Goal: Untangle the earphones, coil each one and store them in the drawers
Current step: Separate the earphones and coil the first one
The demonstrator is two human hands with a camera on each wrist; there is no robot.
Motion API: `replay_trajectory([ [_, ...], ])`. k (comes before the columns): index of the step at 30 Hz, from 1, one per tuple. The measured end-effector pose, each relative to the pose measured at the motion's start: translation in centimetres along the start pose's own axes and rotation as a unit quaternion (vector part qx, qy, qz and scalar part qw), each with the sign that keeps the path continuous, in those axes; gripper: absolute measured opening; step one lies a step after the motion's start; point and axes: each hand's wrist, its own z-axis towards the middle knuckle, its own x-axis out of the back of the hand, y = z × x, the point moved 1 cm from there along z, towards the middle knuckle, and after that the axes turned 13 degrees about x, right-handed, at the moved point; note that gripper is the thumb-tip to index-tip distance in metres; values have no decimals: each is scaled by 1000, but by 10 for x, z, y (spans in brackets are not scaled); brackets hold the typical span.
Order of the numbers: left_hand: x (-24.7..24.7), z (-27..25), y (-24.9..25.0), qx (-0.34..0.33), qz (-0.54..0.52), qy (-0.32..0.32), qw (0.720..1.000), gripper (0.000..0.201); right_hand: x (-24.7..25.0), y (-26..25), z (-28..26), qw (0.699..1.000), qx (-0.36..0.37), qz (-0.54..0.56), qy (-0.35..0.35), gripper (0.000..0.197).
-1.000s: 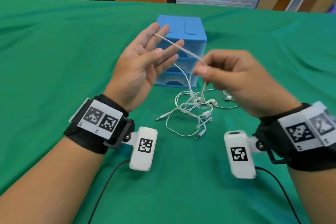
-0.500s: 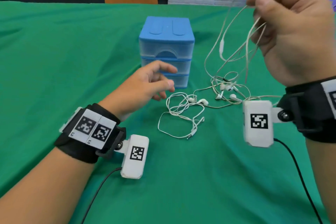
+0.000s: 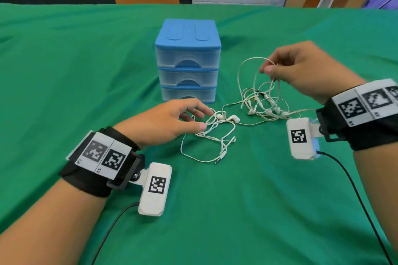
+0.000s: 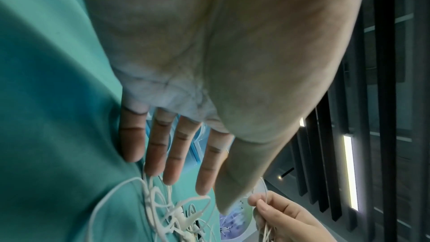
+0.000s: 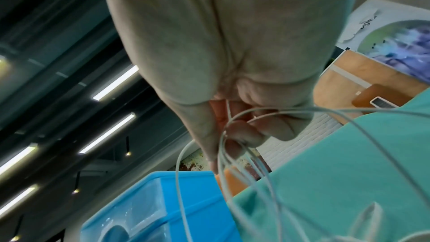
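Two tangles of white earphones lie on the green cloth. The left tangle [image 3: 217,135] lies in front of the blue three-drawer unit [image 3: 187,60], with its earbuds and jack showing. My left hand [image 3: 201,120] hovers over it with straight fingers [image 4: 172,163] and its thumb beside a cord. The right tangle [image 3: 265,103] lies right of the drawers. My right hand [image 3: 270,67] pinches several of its cord loops [image 5: 232,172] and holds them above the cloth. One cord runs between the two tangles. All three drawers are shut.
The green cloth [image 3: 86,71] covers the whole table. Wrist camera cables trail toward the near edge. Wooden panels and a white brick wall stand behind the table's far edge.
My right hand has come down from high up to just right of the drawers, still holding cords. My left hand has reached forward onto the left tangle.
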Motion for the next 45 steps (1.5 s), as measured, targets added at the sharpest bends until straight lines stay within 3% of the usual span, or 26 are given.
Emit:
replay_trajectory([
  [7,0,2,-1,8,4,3,1000,25,0,-2,-1,992,-17,-103,-68,3],
  [17,2,1,-2,11,23,9,1000,30,23,-25,-8,967,-64,-237,-66,26],
  [23,4,2,-4,26,64,-4,998,46,11,-63,-16,990,95,-94,-54,30],
  [26,4,3,-3,27,81,-1,996,47,-22,-71,-16,983,142,42,-111,28],
  [35,4,8,-10,34,94,3,995,22,-73,-34,-6,967,70,-29,-241,23],
  [38,4,10,-11,33,94,15,995,16,-70,-28,-6,965,67,-24,-251,9],
  [41,4,10,-10,14,83,47,995,7,-69,-17,-6,972,65,28,-223,7],
  [43,5,10,-9,0,66,89,994,2,-71,-8,-9,976,55,146,-153,8],
  [45,6,12,-9,-15,30,129,991,3,-75,-3,-15,956,37,286,-63,6],
])
